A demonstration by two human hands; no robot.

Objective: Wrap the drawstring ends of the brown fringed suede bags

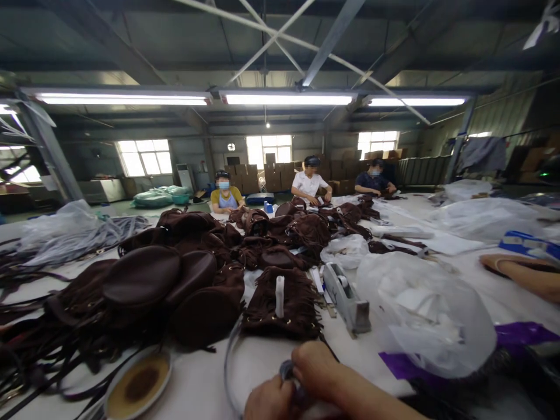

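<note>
My two hands meet at the bottom middle of the head view, low over the white table [205, 382]. My left hand [269, 399] and my right hand [317, 367] are both closed, pinching a thin dark strap [230, 361] that loops out to the left. A small greyish piece [286, 369] sits between the fingers; I cannot make out what it is. Just beyond the hands lies a dark brown fringed suede bag [282, 303] with a white tag standing on it.
A heap of brown fringed bags [175, 274] covers the table's left and middle. A shallow dish of brown glue [137, 385] sits at lower left, a tape dispenser [345, 294] and a clear plastic bag [420, 315] at right. Three people work at the far end; another person's arm [520, 271] rests at the right.
</note>
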